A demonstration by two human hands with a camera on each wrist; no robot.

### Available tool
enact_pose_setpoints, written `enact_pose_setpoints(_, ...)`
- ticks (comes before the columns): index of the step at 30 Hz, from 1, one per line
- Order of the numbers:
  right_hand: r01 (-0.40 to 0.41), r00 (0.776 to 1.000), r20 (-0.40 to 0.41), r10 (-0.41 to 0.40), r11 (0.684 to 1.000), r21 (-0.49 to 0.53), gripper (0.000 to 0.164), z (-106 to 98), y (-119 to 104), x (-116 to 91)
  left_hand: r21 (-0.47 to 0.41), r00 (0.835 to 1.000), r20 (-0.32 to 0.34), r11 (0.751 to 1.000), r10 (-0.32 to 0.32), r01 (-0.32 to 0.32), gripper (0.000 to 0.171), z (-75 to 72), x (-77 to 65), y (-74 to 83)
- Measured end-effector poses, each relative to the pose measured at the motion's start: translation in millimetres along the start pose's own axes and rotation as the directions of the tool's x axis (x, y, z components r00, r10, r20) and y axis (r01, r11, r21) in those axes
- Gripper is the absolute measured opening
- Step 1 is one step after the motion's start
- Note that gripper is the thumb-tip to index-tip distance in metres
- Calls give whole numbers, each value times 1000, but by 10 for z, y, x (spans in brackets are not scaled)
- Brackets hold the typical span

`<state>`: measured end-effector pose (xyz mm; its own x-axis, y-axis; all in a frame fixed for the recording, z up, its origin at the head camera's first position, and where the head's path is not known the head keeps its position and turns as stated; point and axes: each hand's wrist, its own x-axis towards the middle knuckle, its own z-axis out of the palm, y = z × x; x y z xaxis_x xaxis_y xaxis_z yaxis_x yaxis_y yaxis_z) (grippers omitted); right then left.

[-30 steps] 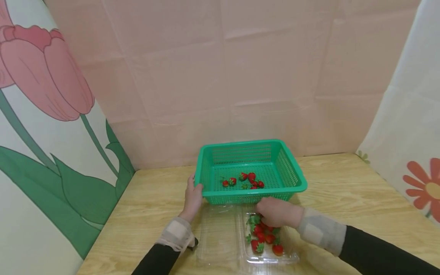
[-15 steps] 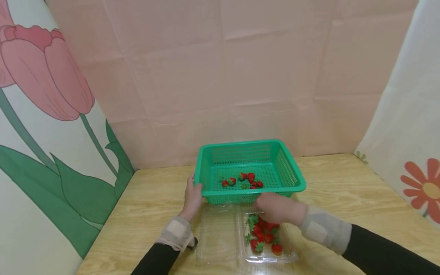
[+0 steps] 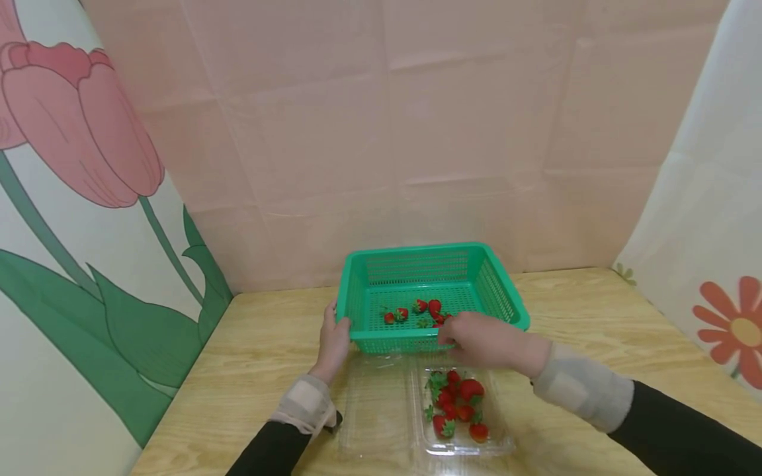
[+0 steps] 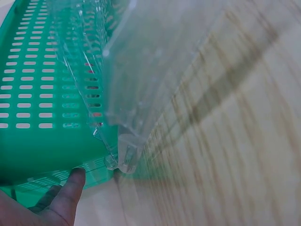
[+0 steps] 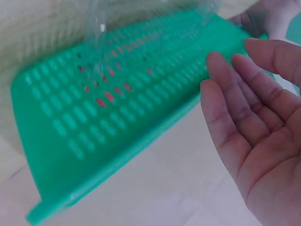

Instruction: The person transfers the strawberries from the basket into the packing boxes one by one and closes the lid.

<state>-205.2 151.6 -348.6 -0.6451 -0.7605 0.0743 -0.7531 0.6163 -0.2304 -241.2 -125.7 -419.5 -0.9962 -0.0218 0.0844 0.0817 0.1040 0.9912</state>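
A green plastic basket (image 3: 434, 340) stands on the table with several strawberries (image 3: 420, 306) on its floor. My left hand (image 3: 333, 344) holds the basket's left side near the front corner; its thumb lies along the green wall in the left wrist view. My right hand (image 3: 491, 340) is over the basket's near rim, right of the middle. In the right wrist view its fingers are loosely bent, the palm is bare, and no strawberry shows between them. In front of the basket lies an opened clear plastic clamshell (image 3: 381, 416), with several strawberries (image 3: 465, 414) in its right half.
The wooden table (image 3: 268, 370) extends to both sides of the basket. A pink sheet (image 3: 381, 132) hangs close behind the basket. Flower-printed sheets flank the table at left and right.
My right hand has risen from the far end of the clamshell to the basket's near rim, uncovering a large strawberry in the clamshell. My left hand stays at the basket's side.
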Motion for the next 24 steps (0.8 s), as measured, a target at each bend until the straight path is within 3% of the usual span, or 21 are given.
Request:
enact_pose_setpoints(10,-56,997,-62,56,998,0,28,-178,258,42,11,999,-44,1000,5,-5,54,24,161,-304)
enact_pose_setpoints(14,-88,993,-75,88,996,-3,15,-175,396,77,22,998,-66,1000,0,1,54,35,163,-323)
enact_pose_setpoints(19,-142,989,-40,142,990,5,20,-154,560,143,20,997,-73,1000,3,-1,55,41,158,-337)
enact_pose_setpoints(24,-213,977,20,213,977,-5,1,-127,693,208,10,998,-62,1000,11,-10,55,39,146,-290)
